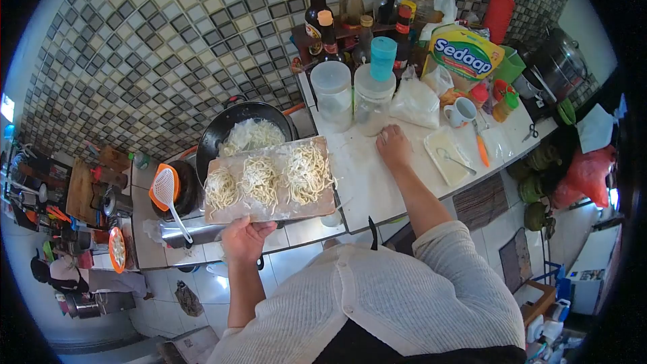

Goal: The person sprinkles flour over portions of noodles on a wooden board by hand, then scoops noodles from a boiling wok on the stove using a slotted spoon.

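Observation:
My left hand grips the near edge of a wooden board, with the thumb on the edge and the fingers underneath. Three floury heaps of raw noodles lie on it in a row: a left heap, a middle heap and a right heap. The board is held over the stove side, partly covering a black wok that has pale, translucent stuff in it. Palm down on the white tiled counter, my right hand rests just in front of a clear plastic jar, fingers extended and holding nothing.
A white slotted spoon lies across an orange dish at the left. A second jar, a blue cup, a mug, an orange-handled knife and a tray with a spoon stand rightward. Another person is far left.

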The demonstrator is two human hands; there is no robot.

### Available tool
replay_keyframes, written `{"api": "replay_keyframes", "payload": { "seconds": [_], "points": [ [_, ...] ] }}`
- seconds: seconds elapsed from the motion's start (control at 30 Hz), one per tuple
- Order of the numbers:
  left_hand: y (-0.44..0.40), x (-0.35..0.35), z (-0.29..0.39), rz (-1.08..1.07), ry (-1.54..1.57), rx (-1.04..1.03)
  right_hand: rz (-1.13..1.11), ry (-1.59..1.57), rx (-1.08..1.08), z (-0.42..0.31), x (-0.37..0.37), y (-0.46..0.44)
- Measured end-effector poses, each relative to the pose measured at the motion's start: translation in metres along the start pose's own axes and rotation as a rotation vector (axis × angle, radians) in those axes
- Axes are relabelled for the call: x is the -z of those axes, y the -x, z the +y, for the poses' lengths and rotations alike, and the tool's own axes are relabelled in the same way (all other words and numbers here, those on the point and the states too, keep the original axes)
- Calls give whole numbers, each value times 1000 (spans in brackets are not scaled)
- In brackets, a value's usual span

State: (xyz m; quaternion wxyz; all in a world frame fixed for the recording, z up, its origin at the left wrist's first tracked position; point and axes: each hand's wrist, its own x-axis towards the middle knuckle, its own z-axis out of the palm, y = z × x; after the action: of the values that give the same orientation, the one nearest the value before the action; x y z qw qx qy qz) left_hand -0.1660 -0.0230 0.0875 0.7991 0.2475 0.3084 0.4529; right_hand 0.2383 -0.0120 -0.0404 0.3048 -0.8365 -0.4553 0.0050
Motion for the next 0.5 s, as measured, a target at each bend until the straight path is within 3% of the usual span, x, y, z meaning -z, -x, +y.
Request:
{"api": "replay_keyframes", "payload": {
  "seconds": [0.27,0.33,0.37,0.43,0.5],
  "points": [
    [3,-2,-2,-21,27,-6,-191,127,308,38,6,58],
    [5,-4,-4,-35,41,-24,-83,-252,275,50,26,61],
    [6,-5,-4,-40,41,-39,-84,-248,280,54,33,58],
    [8,-7,-3,-37,41,-44,193,-195,215,57,46,47],
    [9,-7,-3,-36,30,-42,196,-151,202,66,42,39]
  ]
}}
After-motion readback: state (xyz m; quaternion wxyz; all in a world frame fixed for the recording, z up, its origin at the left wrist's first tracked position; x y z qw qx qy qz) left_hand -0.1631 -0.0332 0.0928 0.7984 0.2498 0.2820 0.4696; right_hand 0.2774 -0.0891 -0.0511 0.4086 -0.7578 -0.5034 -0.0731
